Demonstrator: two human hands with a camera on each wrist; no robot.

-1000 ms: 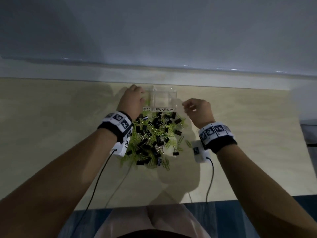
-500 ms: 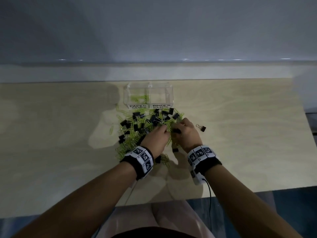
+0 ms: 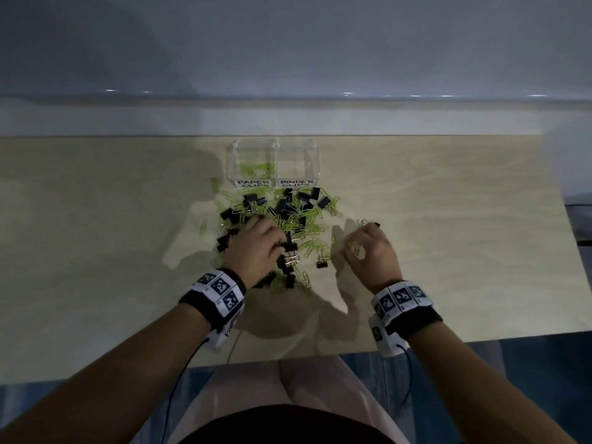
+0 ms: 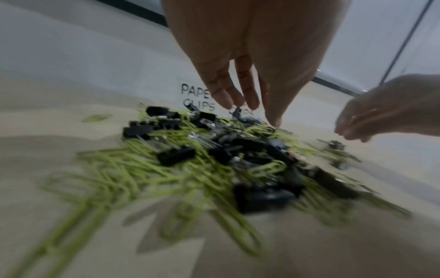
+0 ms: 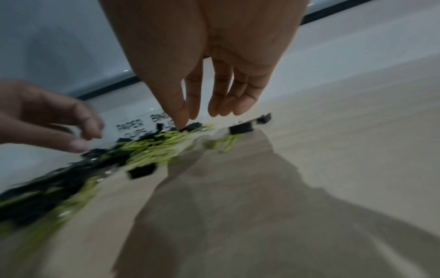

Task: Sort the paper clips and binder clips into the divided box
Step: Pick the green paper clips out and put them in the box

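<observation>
A clear divided box stands at the back of the table, labelled PAPER CLIPS on the left and BINDER CLIPS on the right. Some green paper clips lie in its left compartment; I see nothing in the right one. In front of it a mixed pile of green paper clips and black binder clips spreads out. My left hand hovers over the pile's left part, its fingers reaching down and holding nothing. My right hand is just right of the pile with loosely hanging fingers, beside a stray binder clip.
The light wooden table runs wide on both sides of the pile. Its front edge is near my lap, and a pale wall rises behind the box. Another lone binder clip lies between my hands. Cables hang from both wrist cameras.
Both hands came back from the box to the pile. Since half a second ago my right hand has moved right, out of the pile toward the stray binder clip.
</observation>
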